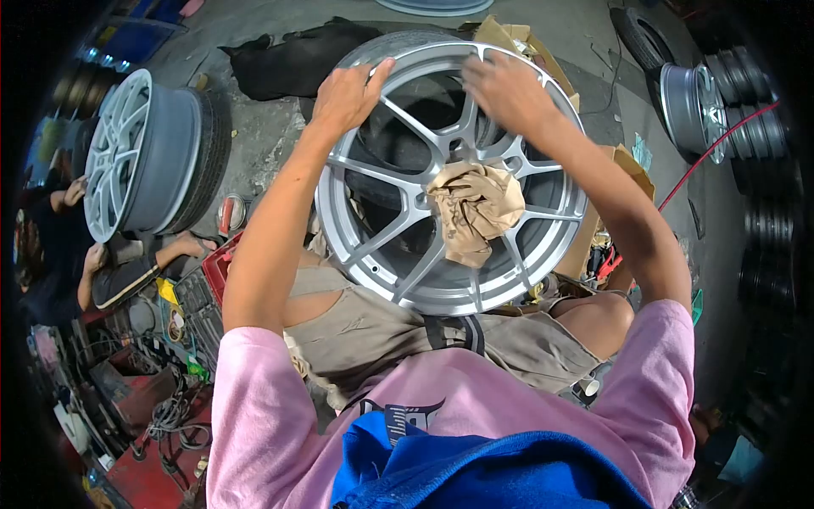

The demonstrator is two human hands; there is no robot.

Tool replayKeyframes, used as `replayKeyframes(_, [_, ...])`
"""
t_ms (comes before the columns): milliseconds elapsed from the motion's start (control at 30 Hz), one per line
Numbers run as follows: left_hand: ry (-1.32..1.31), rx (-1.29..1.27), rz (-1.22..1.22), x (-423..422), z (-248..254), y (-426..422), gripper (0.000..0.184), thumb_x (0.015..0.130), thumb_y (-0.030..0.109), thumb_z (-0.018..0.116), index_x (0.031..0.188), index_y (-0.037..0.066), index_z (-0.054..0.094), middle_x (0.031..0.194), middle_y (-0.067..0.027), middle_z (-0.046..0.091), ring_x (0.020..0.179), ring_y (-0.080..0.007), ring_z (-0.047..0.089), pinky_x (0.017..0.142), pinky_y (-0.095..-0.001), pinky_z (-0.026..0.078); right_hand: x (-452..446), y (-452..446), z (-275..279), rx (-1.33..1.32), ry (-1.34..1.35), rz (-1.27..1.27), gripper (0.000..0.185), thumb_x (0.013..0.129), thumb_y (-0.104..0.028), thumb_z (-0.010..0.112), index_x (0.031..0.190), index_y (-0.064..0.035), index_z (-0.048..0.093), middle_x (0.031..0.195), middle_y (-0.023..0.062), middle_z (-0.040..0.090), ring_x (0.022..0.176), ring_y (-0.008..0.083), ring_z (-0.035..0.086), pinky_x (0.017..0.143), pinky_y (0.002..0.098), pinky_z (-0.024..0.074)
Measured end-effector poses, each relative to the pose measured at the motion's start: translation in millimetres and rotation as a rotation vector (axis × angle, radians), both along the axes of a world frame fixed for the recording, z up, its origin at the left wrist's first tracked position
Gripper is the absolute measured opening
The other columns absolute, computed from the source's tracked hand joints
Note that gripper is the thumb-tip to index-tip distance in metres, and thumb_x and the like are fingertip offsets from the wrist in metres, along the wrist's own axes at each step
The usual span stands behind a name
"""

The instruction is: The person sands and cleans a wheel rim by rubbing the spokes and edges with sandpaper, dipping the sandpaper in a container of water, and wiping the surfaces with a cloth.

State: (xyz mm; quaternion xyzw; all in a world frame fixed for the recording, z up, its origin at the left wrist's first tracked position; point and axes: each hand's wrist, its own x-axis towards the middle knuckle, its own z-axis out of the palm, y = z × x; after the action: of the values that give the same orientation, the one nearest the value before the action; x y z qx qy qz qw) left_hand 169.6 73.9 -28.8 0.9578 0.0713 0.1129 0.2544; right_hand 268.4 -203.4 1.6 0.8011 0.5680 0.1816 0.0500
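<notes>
A silver multi-spoke alloy wheel (398,229) lies tilted across my lap, with a tyre (390,42) beneath it. Crumpled brown paper (475,208) covers its hub. At the upper left, my left hand (348,95) is closed on the wheel's outer lip, its thumb and fingers bent around the edge. My right hand (509,92) is at the upper right of the wheel, over the inside of the lip near a spoke end. Motion smears its fingertips, so whether they hold anything cannot be made out.
Another silver wheel (127,161) stands on a tyre at left, with a seated person's hands (76,191) on it. A black dog-like shape (292,59) lies ahead. Cardboard boxes (627,165) flank the wheel. Stacked rims (746,127) and a red hose (716,151) are at right; tools and cables (174,420) at lower left.
</notes>
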Motion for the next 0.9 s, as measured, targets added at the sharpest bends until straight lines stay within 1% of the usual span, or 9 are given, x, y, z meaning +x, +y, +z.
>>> replayKeyframes(67, [0.004,0.004,0.006,0.1,0.0,-0.9,0.073,0.107,0.061,0.045,0.1,-0.004,0.077,0.09,-0.0335,0.071,0.095,-0.0516,0.069,0.089,-0.0543,0.054,-24.5,-2.6,-4.0,-0.299,0.169,-0.042,0.027,0.103,-0.028,0.059,0.108,-0.0105,0.079,0.124,0.0043,0.072,0.088,0.0278,0.074,0.077,0.0431,0.0571])
replayKeyframes(167, [0.004,0.013,0.007,0.0,1.5,-1.9,0.074,0.107,0.061,0.044,0.098,-0.004,0.078,0.092,-0.0318,0.073,0.095,-0.0495,0.071,0.091,-0.0542,0.055,-15.8,-19.3,-3.2,-0.078,0.454,0.108,0.029,0.103,-0.027,0.058,0.108,-0.0073,0.078,0.124,0.0038,0.073,0.086,0.03,0.075,0.078,0.044,0.0599])
replayKeyframes(367, [0.006,0.038,0.011,-0.2,4.7,-2.3,0.073,0.107,0.06,0.044,0.098,-0.004,0.078,0.091,-0.0315,0.073,0.094,-0.0494,0.071,0.09,-0.0545,0.055,5.0,-15.8,-8.1,-0.106,0.245,0.063,0.034,0.106,-0.03,0.056,0.123,-0.0067,0.074,0.138,0.0084,0.068,0.106,0.0287,0.073,0.088,0.0431,0.0604])
replayKeyframes(467, [0.021,0.033,0.01,0.8,2.9,-1.6,0.073,0.107,0.06,0.044,0.098,-0.004,0.078,0.092,-0.0316,0.073,0.095,-0.0493,0.071,0.09,-0.0543,0.055,-57.1,-7.9,-8.7,-0.192,0.452,-0.062,0.034,0.107,-0.029,0.056,0.119,-0.0022,0.073,0.134,0.012,0.069,0.105,0.0296,0.073,0.086,0.0434,0.0601])
replayKeyframes(567, [0.01,0.002,0.016,-0.6,3.2,-3.9,0.073,0.107,0.06,0.044,0.1,-0.004,0.078,0.094,-0.032,0.073,0.097,-0.0494,0.071,0.091,-0.0543,0.055,-75.5,8.4,-29.5,0.2,0.574,-0.15,0.034,0.105,-0.027,0.057,0.096,0.0018,0.071,0.12,0.0167,0.071,0.088,0.0344,0.076,0.076,0.047,0.0601])
replayKeyframes(633, [-0.01,-0.027,0.013,1.3,3.0,-8.3,0.073,0.107,0.06,0.044,0.1,-0.004,0.078,0.095,-0.0323,0.073,0.098,-0.0495,0.071,0.092,-0.0544,0.055,-85.1,29.5,-7.8,0.278,1.294,-0.56,0.034,0.106,-0.027,0.055,0.099,0.0036,0.07,0.12,0.0177,0.07,0.092,0.0351,0.076,0.076,0.0479,0.0601])
replayKeyframes(700, [-0.016,-0.036,0.021,0.0,0.2,-3.5,0.072,0.107,0.061,0.044,0.107,-0.003,0.077,0.094,-0.0332,0.072,0.1,-0.0514,0.069,0.091,-0.0547,0.053,-80.9,15.0,-23.7,0.297,1.285,-0.517,0.033,0.106,-0.027,0.054,0.105,0.0004,0.072,0.109,0.0134,0.074,0.086,0.035,0.076,0.074,0.0474,0.0603])
replayKeyframes(767, [0.017,-0.001,0.031,1.0,-2.0,2.7,0.073,0.107,0.062,0.043,0.107,-0.002,0.077,0.094,-0.0326,0.072,0.099,-0.0516,0.069,0.091,-0.0542,0.053,-79.7,-9.4,-36.1,0.379,0.616,-0.092,0.031,0.106,-0.028,0.055,0.109,-0.0035,0.073,0.108,0.0077,0.075,0.082,0.0311,0.077,0.073,0.0451,0.0609])
replayKeyframes(900, [0.024,-0.031,-0.006,3.6,-1.1,-3.6,0.074,0.107,0.063,0.042,0.102,-0.003,0.077,0.09,-0.0324,0.071,0.098,-0.0525,0.068,0.09,-0.0542,0.053,-51.5,-13.8,-7.3,-0.009,0.342,-0.055,0.027,0.105,-0.027,0.058,0.107,-0.0075,0.076,0.113,0.0024,0.071,0.081,0.0315,0.074,0.068,0.0433,0.0599])
